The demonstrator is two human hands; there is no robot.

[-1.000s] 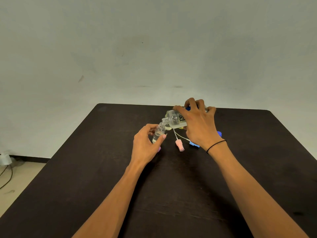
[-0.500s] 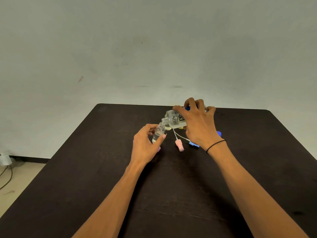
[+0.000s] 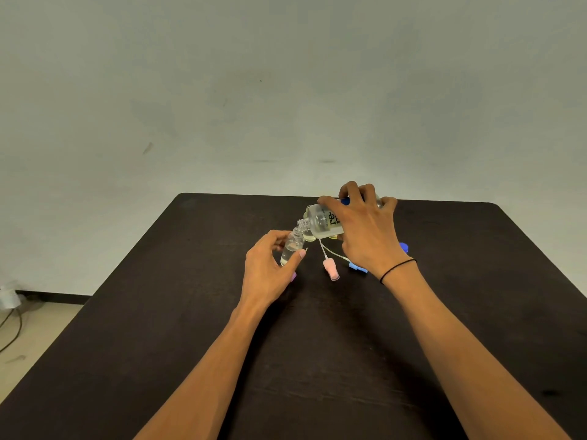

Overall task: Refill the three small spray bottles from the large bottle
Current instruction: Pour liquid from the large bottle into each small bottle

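- Our left hand (image 3: 270, 268) grips a small spray bottle (image 3: 291, 247), tilted, partly filled with clear liquid, above the dark counter (image 3: 158, 328).
- Our right hand (image 3: 365, 230) holds the large bottle (image 3: 320, 221) tipped, its open neck at the small bottle's mouth.
- At the small bottle's 4 o'clock lie a pink sprayer (image 3: 331, 268) and a blue sprayer (image 3: 357, 267).

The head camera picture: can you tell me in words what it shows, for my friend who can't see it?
A person's right hand tips a large clear bottle so its neck meets the open mouth of a small clear bottle held in the left hand, above a dark table. A pink spray top and a blue spray top lie loose on the table nearby.
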